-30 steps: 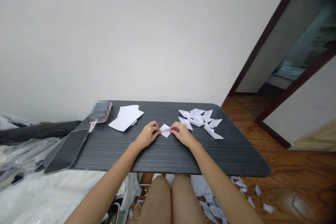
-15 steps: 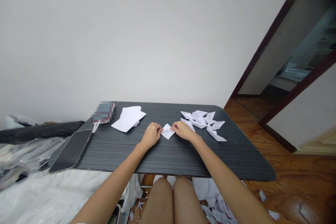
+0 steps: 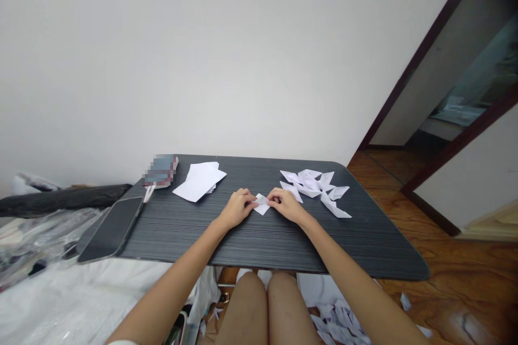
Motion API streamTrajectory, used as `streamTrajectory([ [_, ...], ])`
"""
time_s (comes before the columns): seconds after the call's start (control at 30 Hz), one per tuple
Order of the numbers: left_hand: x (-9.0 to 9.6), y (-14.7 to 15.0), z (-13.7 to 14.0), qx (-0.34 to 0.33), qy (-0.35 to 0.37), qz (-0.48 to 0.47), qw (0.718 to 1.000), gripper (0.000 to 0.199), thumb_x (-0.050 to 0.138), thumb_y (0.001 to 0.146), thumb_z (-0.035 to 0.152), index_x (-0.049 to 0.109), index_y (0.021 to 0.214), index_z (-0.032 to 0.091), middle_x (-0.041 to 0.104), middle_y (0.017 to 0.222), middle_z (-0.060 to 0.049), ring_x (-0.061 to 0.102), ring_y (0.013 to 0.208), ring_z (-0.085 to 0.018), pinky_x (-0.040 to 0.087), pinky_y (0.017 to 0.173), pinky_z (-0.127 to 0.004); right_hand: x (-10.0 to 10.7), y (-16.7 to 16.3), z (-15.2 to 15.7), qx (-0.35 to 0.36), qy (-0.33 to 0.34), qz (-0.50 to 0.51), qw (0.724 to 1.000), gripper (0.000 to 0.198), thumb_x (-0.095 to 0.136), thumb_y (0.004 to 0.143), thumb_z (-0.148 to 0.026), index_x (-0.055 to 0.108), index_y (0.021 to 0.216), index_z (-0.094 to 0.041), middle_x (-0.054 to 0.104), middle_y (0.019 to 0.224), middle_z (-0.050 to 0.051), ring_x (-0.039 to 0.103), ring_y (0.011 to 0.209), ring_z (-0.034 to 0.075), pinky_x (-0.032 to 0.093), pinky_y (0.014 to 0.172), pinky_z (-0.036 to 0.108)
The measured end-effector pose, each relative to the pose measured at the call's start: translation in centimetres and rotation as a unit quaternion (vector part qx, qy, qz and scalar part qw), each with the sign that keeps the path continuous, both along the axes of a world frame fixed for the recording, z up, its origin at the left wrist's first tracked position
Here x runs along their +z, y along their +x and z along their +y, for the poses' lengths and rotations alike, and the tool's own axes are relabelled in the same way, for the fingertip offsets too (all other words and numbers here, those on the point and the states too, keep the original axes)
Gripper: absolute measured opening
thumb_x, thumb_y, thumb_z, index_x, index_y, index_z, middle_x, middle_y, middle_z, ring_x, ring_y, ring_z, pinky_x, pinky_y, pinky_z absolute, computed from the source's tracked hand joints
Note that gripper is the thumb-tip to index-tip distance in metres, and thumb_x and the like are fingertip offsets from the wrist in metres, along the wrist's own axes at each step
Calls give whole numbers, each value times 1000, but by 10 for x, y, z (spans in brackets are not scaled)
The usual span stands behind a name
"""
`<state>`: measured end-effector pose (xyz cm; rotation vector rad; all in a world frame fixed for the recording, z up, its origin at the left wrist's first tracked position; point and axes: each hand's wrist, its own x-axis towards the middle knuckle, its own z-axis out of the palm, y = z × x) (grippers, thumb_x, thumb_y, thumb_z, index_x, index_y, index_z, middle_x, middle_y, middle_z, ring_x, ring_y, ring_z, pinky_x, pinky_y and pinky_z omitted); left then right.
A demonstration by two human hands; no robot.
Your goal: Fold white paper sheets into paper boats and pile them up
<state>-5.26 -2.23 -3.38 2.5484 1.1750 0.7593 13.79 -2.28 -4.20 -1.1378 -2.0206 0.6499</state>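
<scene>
White folded paper pieces (image 3: 343,321) are heaped below the dark, striped worktop (image 3: 275,250). A black rectangular flat device (image 3: 110,230) is laid at the worktop's left. Near the middle, a small white diamond-shaped folded paper (image 3: 262,207) is held, its left corner clamped in the grip of the left hand (image 3: 238,209), its right corner in that of the right hand (image 3: 287,205). Beyond, pointed white folded paper shapes (image 3: 309,191) are clustered on the right, white paper sheets (image 3: 198,181) stacked on the left.
</scene>
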Motion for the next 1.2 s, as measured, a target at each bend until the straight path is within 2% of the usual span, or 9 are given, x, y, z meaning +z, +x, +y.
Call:
streamTrajectory([
  [0.1, 3, 1, -2, -24, 0, -4, 1000, 21, 45, 79, 26, 62, 72, 16, 53, 80, -3, 46, 77, -14, 34, 70, -26, -1, 0, 0, 3, 1, -2, 1000, 6, 55, 68, -16, 60, 68, -15, 51, 66, 0, 41, 55, 9, 33, 53, 22],
  [0.23, 6, 2, -3, -40, -30, -18, 999, 19, 47, 77, 25, 61, 69, 15, 55, 81, -3, 47, 78, -14, 34, 70, -24, -1, -2, -2, 3, 3, -5, 1000, 8, 55, 69, -19, 61, 72, -16, 51, 63, -1, 40, 55, 9, 32, 53, 22],
  [0.5, 7, 4, -2, 0, -64, -43, 997, 14, 56, 71, 26, 61, 64, 14, 57, 73, -3, 49, 71, -14, 35, 68, -24, 3, -7, -4, -11, -16, -22, 1000, 10, 54, 69, -18, 62, 66, -13, 55, 61, 1, 42, 55, 10, 32, 53, 21],
  [0.67, 7, 2, -4, 19, -55, -51, 997, 19, 51, 74, 27, 63, 65, 15, 56, 71, -3, 48, 69, -13, 35, 66, -24, 6, -10, -3, -38, -29, -59, 997, 13, 53, 69, -21, 63, 65, -13, 58, 59, 2, 45, 53, 10, 32, 51, 21],
  [0.8, 4, 0, -5, 76, -69, -54, 993, 17, 50, 74, 25, 64, 72, 15, 58, 66, -2, 48, 61, -12, 35, 60, -23, 11, -11, 2, -51, -58, -106, 991, 16, 53, 68, -24, 63, 63, -13, 58, 55, 2, 47, 51, 10, 31, 49, 20],
  [0.93, 0, 1, -7, 131, -33, -21, 991, 15, 50, 74, 26, 60, 69, 15, 59, 66, -2, 49, 65, -14, 34, 63, -25, 18, -13, 9, -56, -98, -162, 980, 17, 55, 67, -26, 62, 59, -13, 60, 57, 3, 52, 55, 12, 31, 49, 20],
  [1.07, 2, 5, -12, 166, -9, 42, 985, 12, 48, 75, 24, 55, 77, 16, 57, 72, -4, 49, 72, -17, 34, 67, -27, 25, -17, 12, -76, -133, -213, 965, 15, 56, 65, -27, 60, 59, -14, 61, 60, 4, 54, 60, 14, 32, 51, 21],
  [1.2, 6, 12, -18, 192, -3, 115, 975, 13, 41, 79, 23, 51, 84, 16, 54, 81, -6, 47, 80, -19, 33, 69, -30, 26, -18, 5, -87, -128, -247, 957, 16, 54, 69, -30, 57, 63, -15, 60, 66, 5, 53, 63, 15, 31, 54, 22],
])
